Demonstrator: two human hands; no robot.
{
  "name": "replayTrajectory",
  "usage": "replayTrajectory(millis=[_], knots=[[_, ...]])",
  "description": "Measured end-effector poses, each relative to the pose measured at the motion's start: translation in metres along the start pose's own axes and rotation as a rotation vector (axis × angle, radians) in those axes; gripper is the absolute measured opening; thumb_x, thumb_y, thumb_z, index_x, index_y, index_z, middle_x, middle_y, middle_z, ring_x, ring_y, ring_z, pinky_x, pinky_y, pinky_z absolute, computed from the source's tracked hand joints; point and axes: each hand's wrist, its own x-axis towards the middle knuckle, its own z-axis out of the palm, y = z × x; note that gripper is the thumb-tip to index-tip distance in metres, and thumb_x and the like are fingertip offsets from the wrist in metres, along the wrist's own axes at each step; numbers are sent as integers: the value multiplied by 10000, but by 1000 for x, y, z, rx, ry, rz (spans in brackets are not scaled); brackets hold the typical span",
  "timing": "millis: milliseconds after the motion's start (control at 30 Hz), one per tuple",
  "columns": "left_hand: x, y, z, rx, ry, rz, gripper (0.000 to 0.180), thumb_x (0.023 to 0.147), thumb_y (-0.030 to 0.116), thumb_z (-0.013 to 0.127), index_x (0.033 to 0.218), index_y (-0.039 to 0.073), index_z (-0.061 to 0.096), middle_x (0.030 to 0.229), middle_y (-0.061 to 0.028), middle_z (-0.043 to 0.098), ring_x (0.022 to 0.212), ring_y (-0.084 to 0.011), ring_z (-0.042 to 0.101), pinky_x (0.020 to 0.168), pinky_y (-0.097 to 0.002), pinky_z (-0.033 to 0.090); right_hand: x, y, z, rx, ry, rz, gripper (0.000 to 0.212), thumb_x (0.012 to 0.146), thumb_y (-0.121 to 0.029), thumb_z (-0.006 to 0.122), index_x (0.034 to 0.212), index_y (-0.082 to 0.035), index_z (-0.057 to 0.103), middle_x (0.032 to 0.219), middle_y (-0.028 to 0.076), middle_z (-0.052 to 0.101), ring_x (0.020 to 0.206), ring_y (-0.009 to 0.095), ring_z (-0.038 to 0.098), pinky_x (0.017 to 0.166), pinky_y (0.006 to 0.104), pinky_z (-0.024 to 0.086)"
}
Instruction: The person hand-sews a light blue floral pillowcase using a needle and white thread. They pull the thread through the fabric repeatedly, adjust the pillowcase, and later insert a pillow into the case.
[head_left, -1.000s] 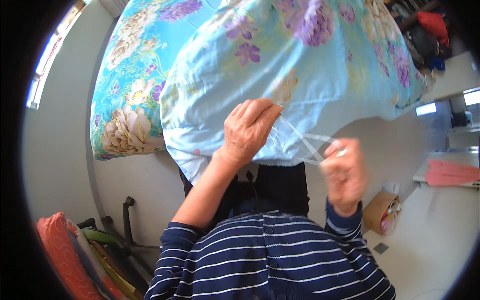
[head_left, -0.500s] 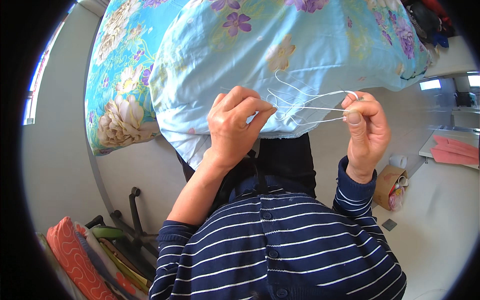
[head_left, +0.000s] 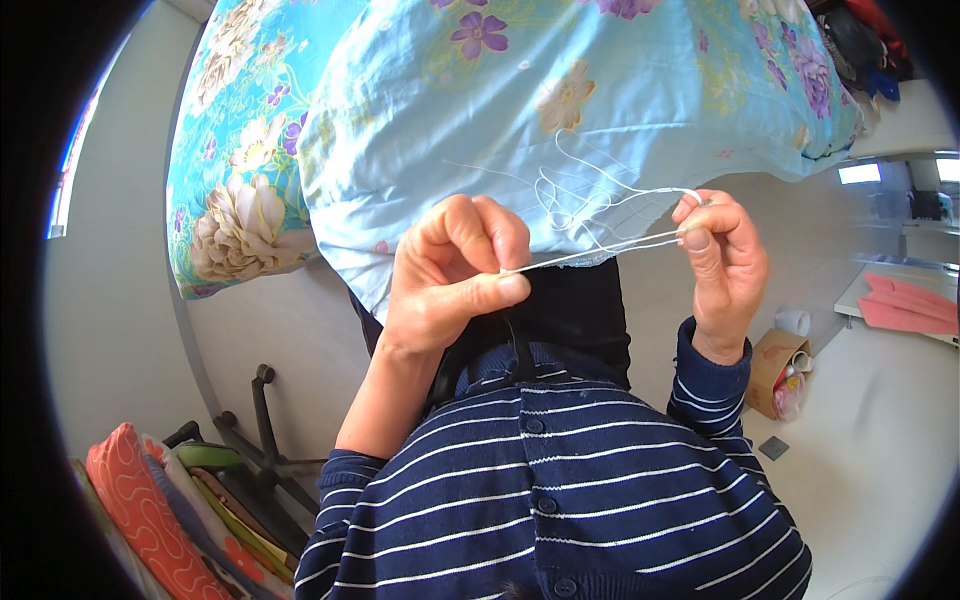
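White thread (head_left: 610,249) runs taut between my two hands in a narrow pair of strands. My left hand (head_left: 450,270) pinches its one end between thumb and forefinger, low above my lap. My right hand (head_left: 725,265) is closed on the other end, with thumb and fingertips together; a loop of thread passes round its forefinger. Slack loops curl above the taut strands, over a light blue floral cloth (head_left: 420,150). That cloth drapes toward me with its lower edge just beyond my hands. Whether a needle sits in my right fingertips is too small to tell.
A brighter blue floral cloth (head_left: 240,230) hangs at the left. Folded fabrics (head_left: 150,510) stand at the lower left beside a black chair base (head_left: 265,420). On the right are a cardboard box (head_left: 775,375) on the floor and pink cloth (head_left: 910,305) on a white surface.
My left hand has come down toward me and turned, its thumb now lower. The strands between the hands slope down to the left and lie closer together. My right hand has barely moved.
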Motion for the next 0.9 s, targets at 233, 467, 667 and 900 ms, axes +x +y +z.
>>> replayTrajectory(millis=[233, 467, 667, 900], knots=[[-16, 7, -5, -221, 65, -43, 331, 647, -87, 679, 695, 101, 411, 674, -37, 487, 620, -146, 446, 578, -288, 355, -7, 2, 5, -41, -140, -49, 131, 847, -109, 629, 788, -20, 554, 802, 73, 546, 756, 152, 508, 708, 248, 407], [-71, 13, -34, -199, 168, -123, 293, 632, -80, 642, 681, 90, 407, 658, -35, 457, 588, -157, 426, 551, -279, 349, -29, 10, 17, -170, -127, 76, 110, 811, -73, 632, 757, -26, 549, 761, 82, 535, 711, 179, 512, 662, 259, 411], [-119, 64, -86, 222, 90, -219, 244, 662, -44, 725, 739, 41, 510, 712, -58, 539, 666, -147, 513, 597, -261, 395, -44, 30, -22, 13, 131, 329, 82, 878, -110, 581, 891, -31, 601, 874, 58, 590, 776, 137, 544, 672, 234, 426], [-125, 89, -175, 779, 712, -456, 241, 860, 219, 618, 988, 20, 573, 862, -34, 599, 813, -154, 556, 702, -259, 431, -83, 39, -401, 212, 505, 167, 425, 922, -132, 527, 1300, 33, 425, 1055, 53, 523, 928, 97, 490, 687, 194, 420]])
